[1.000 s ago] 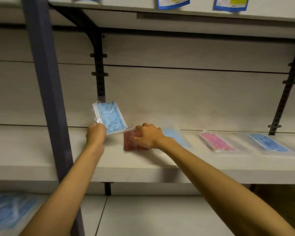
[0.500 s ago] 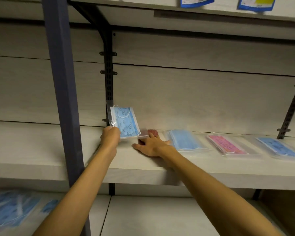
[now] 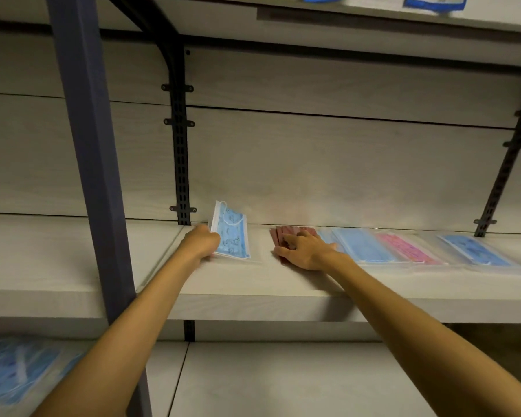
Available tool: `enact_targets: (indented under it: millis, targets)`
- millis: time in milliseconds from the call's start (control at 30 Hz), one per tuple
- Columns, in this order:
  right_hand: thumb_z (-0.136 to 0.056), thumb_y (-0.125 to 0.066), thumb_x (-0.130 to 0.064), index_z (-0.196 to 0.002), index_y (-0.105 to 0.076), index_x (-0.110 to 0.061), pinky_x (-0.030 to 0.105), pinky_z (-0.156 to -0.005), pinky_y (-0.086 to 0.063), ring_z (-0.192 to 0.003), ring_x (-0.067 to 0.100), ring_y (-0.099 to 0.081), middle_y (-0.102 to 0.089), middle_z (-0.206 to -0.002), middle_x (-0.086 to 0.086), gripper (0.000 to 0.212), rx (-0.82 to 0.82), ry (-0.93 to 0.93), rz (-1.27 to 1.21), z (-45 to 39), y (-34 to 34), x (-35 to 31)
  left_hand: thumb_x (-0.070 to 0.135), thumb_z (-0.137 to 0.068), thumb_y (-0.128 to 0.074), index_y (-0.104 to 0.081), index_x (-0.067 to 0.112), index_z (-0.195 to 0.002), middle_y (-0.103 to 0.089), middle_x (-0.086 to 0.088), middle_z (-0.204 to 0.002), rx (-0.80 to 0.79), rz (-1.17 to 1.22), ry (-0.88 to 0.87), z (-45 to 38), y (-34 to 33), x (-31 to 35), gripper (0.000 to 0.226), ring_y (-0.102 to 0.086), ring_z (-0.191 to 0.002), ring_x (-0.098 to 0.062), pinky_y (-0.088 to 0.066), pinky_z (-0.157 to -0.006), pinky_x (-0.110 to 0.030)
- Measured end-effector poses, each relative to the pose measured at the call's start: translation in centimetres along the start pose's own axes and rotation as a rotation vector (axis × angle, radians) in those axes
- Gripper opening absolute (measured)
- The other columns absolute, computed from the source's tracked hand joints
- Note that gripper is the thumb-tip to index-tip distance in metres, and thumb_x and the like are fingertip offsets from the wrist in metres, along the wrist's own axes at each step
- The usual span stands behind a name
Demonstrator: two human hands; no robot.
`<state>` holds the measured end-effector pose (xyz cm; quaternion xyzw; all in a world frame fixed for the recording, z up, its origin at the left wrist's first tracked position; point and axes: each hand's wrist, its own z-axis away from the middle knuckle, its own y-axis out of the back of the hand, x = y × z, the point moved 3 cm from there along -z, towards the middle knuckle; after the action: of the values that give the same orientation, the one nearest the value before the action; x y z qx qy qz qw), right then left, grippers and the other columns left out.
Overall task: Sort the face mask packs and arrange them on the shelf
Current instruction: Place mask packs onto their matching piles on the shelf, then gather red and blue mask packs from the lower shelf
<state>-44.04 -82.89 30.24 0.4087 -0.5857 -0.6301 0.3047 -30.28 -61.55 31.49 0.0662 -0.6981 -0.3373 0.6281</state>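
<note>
The left hand (image 3: 201,242) grips the lower left corner of a blue patterned face mask pack (image 3: 231,231), fingers curled round its edge, and holds it tilted up with its lower edge at the surface of the pale wood-grain shelf (image 3: 253,291), just right of the black slotted upright (image 3: 179,139). The right hand (image 3: 306,249) lies flat with fingers spread and relaxed on a dark red face mask pack (image 3: 285,233), pressing it against the shelf, apart from the blue patterned one. To the right, lying flat in a row on the same shelf, are a plain blue mask pack (image 3: 363,246), a pink mask pack (image 3: 406,248) and another blue pack (image 3: 475,251), their clear wrappers overlapping slightly. On the lower shelf at far left sits a blurred heap of blue mask packs (image 3: 15,368). A grey-blue post (image 3: 88,145) stands in the foreground.
</note>
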Motion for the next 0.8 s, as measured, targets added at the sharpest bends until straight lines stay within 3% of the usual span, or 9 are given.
enact_targets:
  millis: [67,133,200,267,367,433,667,800]
  targets:
    - [-0.091,-0.035,-0.073,-0.133,-0.051,-0.033,0.075,-0.11,-0.015,-0.138,0.033,-0.038,-0.042,-0.151,0.003,0.06,0.053,0.023,-0.015,0.5,0.5,-0.6,0.01,-0.082,-0.047,-0.056,0.011,-0.113,-0.064,-0.013,-0.107,-0.019,-0.084,-0.022,0.3,-0.4,0.1,0.033,-0.063,-0.087,-0.028,-0.05,-0.072,-0.033]
    - [-0.092,-0.037,-0.071,-0.128,-0.054,-0.032,0.074,-0.111,-0.014,-0.136,0.032,-0.04,-0.046,-0.148,0.002,0.056,0.098,0.057,-0.016,1.1,0.9,-1.2,0.017,-0.083,-0.052,-0.052,0.011,-0.12,-0.058,-0.012,-0.12,0.026,-0.35,-0.054,0.7,-0.6,0.4,0.037,-0.057,-0.108,-0.031,-0.047,-0.089,-0.039]
    - [-0.091,-0.036,-0.073,-0.141,-0.045,-0.036,0.073,-0.112,-0.01,-0.143,0.032,-0.033,-0.038,-0.156,0.0,0.063,0.101,0.096,-0.001,1.2,0.7,-1.5,0.027,-0.089,-0.053,-0.046,0.015,-0.134,-0.05,-0.013,-0.135,0.146,-0.62,-0.141,1.1,-0.5,0.8,0.048,-0.044,-0.126,-0.033,-0.036,-0.101,-0.045]
    - [-0.09,-0.034,-0.075,-0.15,-0.034,-0.036,0.07,-0.114,-0.009,-0.145,0.032,-0.03,-0.032,-0.16,-0.001,0.071,0.09,0.115,0.008,1.2,0.5,-1.6,0.041,-0.092,-0.051,-0.045,0.029,-0.14,-0.046,-0.008,-0.142,0.124,-0.707,-0.261,1.6,-1.0,1.0,0.05,-0.037,-0.133,-0.031,-0.031,-0.105,-0.047]
    - [-0.092,-0.034,-0.073,-0.152,-0.033,-0.032,0.063,-0.117,-0.016,-0.145,0.031,-0.031,-0.03,-0.16,0.001,0.073,0.074,0.141,-0.003,1.5,0.4,-2.0,0.056,-0.093,-0.044,-0.051,0.038,-0.137,-0.049,-0.005,-0.142,0.008,-0.817,-0.33,2.1,-2.1,0.7,0.049,-0.037,-0.133,-0.029,-0.03,-0.103,-0.047]
    - [-0.093,-0.033,-0.072,-0.153,-0.031,-0.031,0.058,-0.118,-0.023,-0.145,0.031,-0.03,-0.028,-0.161,0.004,0.073,0.063,0.167,-0.017,1.8,0.4,-2.3,0.059,-0.093,-0.041,-0.052,0.038,-0.137,-0.05,-0.005,-0.141,0.028,-0.867,-0.323,2.4,-2.2,0.6,0.05,-0.039,-0.132,-0.029,-0.031,-0.102,-0.047]
    - [-0.092,-0.032,-0.072,-0.154,-0.029,-0.032,0.063,-0.117,-0.016,-0.146,0.035,-0.028,-0.028,-0.16,0.008,0.074,0.102,0.257,-0.008,3.6,0.8,-3.4,0.062,-0.096,-0.033,-0.048,0.033,-0.142,-0.048,-0.008,-0.143,0.067,-0.96,-0.261,3.6,-1.6,0.5,0.055,-0.04,-0.132,-0.031,-0.031,-0.106,-0.05]
    - [-0.093,-0.036,-0.07,-0.153,-0.03,-0.032,0.061,-0.116,-0.022,-0.143,0.034,-0.033,-0.032,-0.158,0.008,0.071,0.124,0.3,-0.027,5.2,1.2,-4.7,0.054,-0.098,-0.036,-0.052,0.025,-0.135,-0.054,-0.007,-0.134,0.271,-0.84,-0.388,6.4,-0.8,0.5,0.049,-0.046,-0.125,-0.028,-0.036,-0.099,-0.044]
